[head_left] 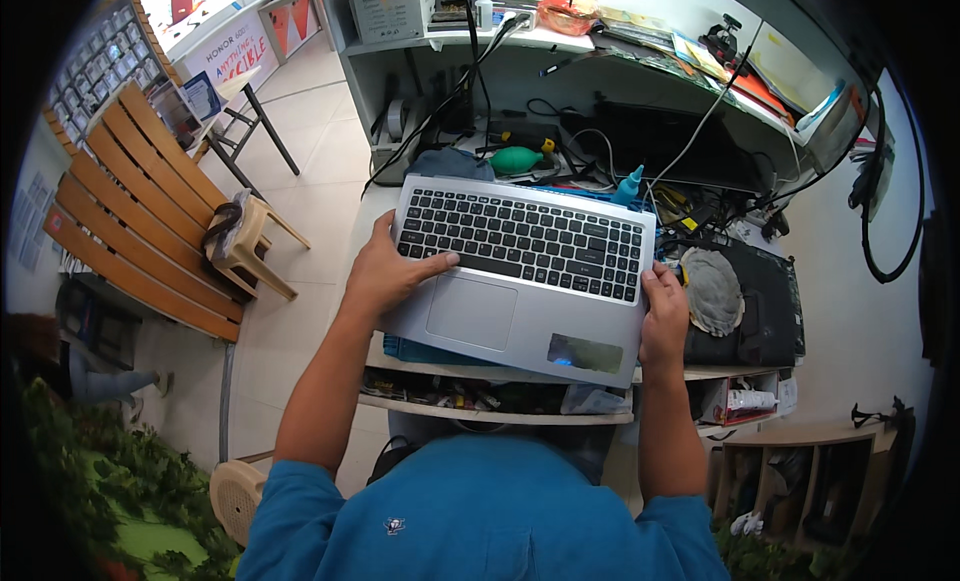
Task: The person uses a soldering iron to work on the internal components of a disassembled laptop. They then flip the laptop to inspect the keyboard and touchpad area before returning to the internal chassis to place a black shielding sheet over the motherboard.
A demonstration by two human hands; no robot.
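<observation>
Both hands on the silver laptop base.
I see my left hand [385,271] and right hand [663,316] clasping the silver keyboard-topped laptop base [520,276] by its short ends, long axis running between them, above the cluttered workbench [720,373].

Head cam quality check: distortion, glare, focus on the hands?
Head view: strong fisheye, black vignette at the corners, shelf edge bowed. Even daylight, slight glare on the floor upper left. Left hand, right hand and laptop base are sharp.
</observation>
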